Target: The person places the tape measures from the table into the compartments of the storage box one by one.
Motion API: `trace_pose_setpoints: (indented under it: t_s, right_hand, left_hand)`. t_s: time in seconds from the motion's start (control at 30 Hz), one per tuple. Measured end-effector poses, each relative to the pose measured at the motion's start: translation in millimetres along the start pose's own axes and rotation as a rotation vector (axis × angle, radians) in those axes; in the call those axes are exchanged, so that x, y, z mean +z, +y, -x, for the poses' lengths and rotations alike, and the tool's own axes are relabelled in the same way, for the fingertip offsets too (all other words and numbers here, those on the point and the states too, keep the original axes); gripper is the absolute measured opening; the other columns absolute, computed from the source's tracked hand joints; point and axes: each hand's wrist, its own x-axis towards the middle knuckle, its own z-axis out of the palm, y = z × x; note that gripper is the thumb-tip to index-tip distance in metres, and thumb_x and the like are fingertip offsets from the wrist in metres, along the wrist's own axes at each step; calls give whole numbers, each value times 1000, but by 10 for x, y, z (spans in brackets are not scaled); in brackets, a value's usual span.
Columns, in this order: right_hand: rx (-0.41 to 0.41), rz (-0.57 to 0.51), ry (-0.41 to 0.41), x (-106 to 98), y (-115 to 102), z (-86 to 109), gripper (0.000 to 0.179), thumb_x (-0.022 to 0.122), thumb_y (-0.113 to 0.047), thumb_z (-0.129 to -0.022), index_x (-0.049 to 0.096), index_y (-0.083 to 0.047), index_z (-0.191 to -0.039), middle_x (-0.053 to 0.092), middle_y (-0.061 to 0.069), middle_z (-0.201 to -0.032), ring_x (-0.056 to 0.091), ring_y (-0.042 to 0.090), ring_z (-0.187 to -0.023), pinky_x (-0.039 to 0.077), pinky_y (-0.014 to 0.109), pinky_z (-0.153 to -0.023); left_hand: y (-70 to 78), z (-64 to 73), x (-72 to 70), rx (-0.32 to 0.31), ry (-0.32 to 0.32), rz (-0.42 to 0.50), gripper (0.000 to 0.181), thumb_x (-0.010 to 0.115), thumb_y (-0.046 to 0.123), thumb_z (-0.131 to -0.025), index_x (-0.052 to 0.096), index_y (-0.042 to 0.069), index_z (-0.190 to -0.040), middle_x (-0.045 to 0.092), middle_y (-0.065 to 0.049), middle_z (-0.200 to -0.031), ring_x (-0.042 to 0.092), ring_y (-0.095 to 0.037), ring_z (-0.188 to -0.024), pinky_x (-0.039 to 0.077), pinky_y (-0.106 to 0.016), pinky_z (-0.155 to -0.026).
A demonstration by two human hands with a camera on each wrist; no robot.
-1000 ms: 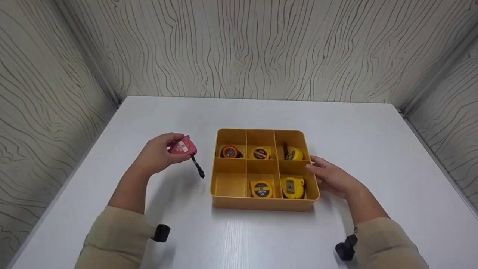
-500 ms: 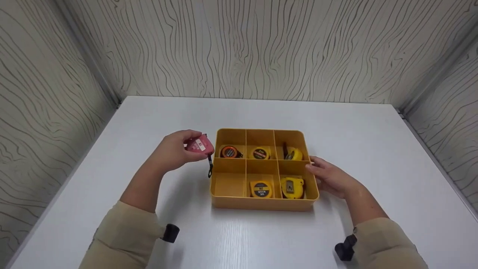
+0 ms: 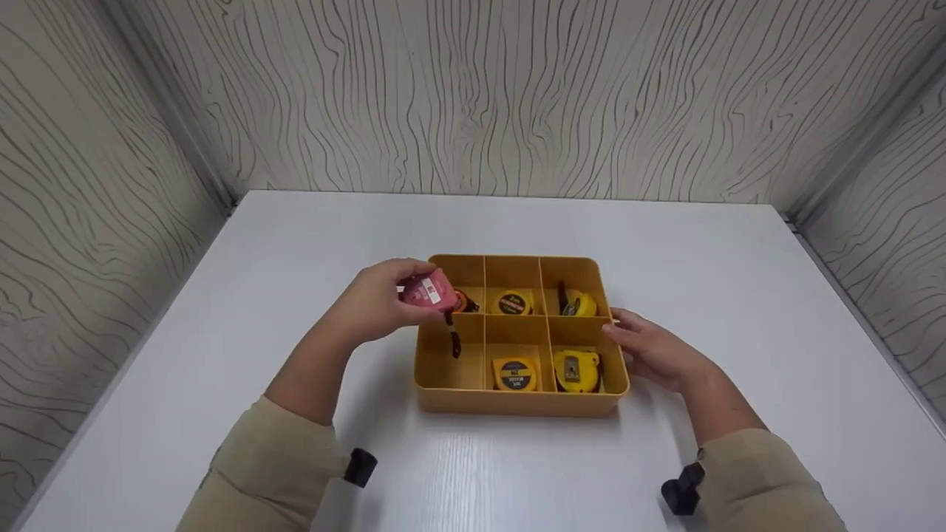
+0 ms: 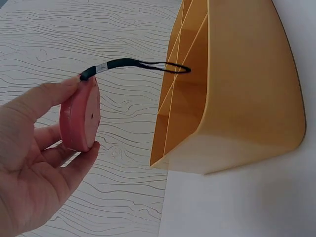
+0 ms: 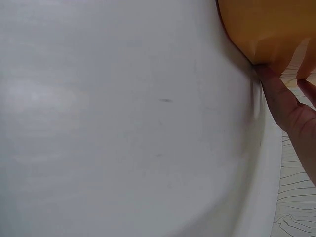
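Note:
My left hand pinches a red tape measure by its edges between thumb and fingers. A dark wrist strap dangles from it. In the head view the tape measure is above the left side of a yellow-orange divided box, partly covering an orange-and-black tape measure in the back left compartment. My right hand holds the box's right wall, with a fingertip lapping over the rim. In the right wrist view its fingers touch the outer wall low down.
Yellow tape measures lie in the back middle, back right, front middle and front right compartments. The front left compartment shows bare floor. A white table lies beneath, with patterned panels behind and at the sides.
My left hand has moved right with the red tape measure, from beside the box to above its left side. The right hand and the box have stayed put.

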Motion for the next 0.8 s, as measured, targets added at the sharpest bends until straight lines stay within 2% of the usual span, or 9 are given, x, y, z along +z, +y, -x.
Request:
trace_pose_setpoints:
  t_s: [0.43, 0.8]
  right_hand:
    - [20, 22, 7, 1, -13, 2, 68, 50, -36, -93, 14, -17, -147, 16, 15, -150, 18, 33, -136, 33, 50, -101]
    - [0, -1, 2, -10, 3, 1, 64, 50, -33, -94, 16, -17, -146, 20, 15, -148, 23, 34, -134, 38, 48, -98]
  left_hand:
    - [28, -60, 119, -23, -34, -19, 70, 82, 27, -66, 52, 21, -129, 51, 0, -127, 47, -18, -113, 48, -34, -89]
    - [17, -35, 175, 3, -56, -10, 66, 81, 27, -68, 53, 21, -128, 53, 2, -123, 48, -16, -111, 48, -32, -89]
